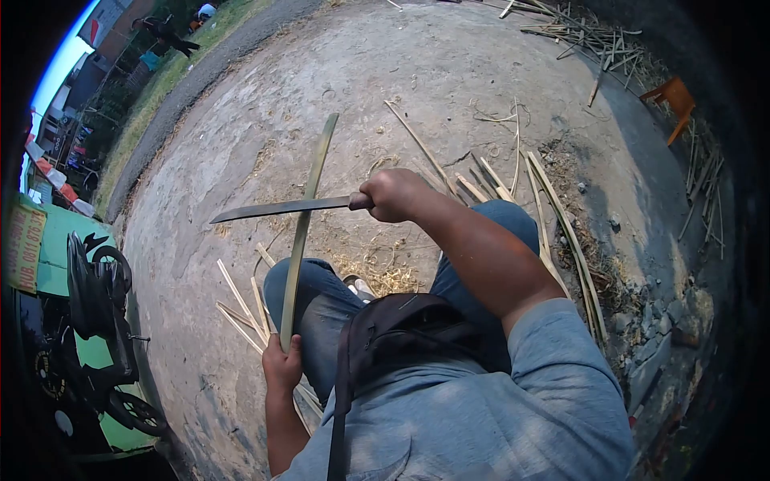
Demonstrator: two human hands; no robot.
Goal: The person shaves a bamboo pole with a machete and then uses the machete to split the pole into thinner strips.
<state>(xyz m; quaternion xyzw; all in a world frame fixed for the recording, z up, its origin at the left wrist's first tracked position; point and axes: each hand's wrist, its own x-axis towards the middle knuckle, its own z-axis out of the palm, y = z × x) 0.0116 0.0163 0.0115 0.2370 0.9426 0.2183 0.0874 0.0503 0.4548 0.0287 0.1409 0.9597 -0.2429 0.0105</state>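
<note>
My left hand point(282, 365) is wrapped round the near end of a long bamboo strip point(309, 188), which stretches away from me past my left knee. In my right hand point(393, 195) is the wooden handle of a machete point(277, 210), its long dark blade pointing left. The blade crosses the strip at about its middle in this view. Pale shavings point(377, 276) lie on the ground between my legs, beside a partly hidden shoe.
Split bamboo strips point(565, 228) lie to my right, and more strips point(245, 313) to my left. A larger pile point(581, 32) is at the back right, near an orange chair point(672, 104). A motorbike point(104, 321) stands at left. Rubble point(650, 337) lies at right; a person point(164, 34) is far off.
</note>
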